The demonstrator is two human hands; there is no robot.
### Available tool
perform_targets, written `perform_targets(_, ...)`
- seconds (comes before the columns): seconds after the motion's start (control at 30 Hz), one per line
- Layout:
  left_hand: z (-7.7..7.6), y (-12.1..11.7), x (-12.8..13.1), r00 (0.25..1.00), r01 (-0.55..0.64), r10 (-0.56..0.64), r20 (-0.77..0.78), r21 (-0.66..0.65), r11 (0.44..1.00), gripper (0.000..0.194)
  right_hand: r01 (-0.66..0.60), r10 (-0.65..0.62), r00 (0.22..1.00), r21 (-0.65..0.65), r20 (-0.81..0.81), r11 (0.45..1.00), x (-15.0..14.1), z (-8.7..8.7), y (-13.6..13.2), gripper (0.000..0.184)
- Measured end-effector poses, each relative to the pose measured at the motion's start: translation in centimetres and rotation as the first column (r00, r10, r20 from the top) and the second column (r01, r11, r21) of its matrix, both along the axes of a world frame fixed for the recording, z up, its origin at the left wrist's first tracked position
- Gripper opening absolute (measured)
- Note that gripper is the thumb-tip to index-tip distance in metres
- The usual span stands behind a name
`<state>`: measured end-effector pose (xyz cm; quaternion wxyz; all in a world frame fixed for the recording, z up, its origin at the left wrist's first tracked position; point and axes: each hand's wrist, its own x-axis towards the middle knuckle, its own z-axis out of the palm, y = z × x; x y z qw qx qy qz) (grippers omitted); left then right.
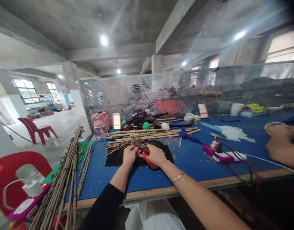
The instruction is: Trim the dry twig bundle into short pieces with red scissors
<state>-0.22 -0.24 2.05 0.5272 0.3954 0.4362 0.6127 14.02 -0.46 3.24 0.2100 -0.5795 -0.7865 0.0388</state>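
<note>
My left hand [129, 155] is closed, its fingertips pinching a short dark brown stick [141, 147] over a black cloth [112, 159]. Close beside it, my right hand [156, 156] is wrapped round a pair of red-handled shears [149, 161], whose blades I cannot make out. The two hands almost touch at the stick. Just beyond them lies a pile of thin cut twigs [119, 145], and behind that several longer pale sticks [173, 133].
A bundle of long twigs [65, 172] leans at the table's left edge. Right of the hands lie a blue glue gun [190, 136] and a purple power strip [217, 155] with cables. A co-worker's arm [282, 143] rests far right. A perforated metal screen [108, 92] stands behind.
</note>
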Motion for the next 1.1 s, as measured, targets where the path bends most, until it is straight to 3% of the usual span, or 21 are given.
perform_targets(0.47,-0.8,0.4,-0.3,0.997,0.062,-0.060,-0.047,0.044,0.997,0.030,0.026,-0.026,0.999,-0.020,-0.034,0.999,0.1,0.0,0.0,0.050)
perform_targets(1.1,-0.4,0.4,-0.5,0.989,-0.006,0.006,-0.148,-0.005,1.000,0.018,0.034,-0.035,0.999,-0.060,-0.020,0.998,0.3,0.1,0.0,0.053)
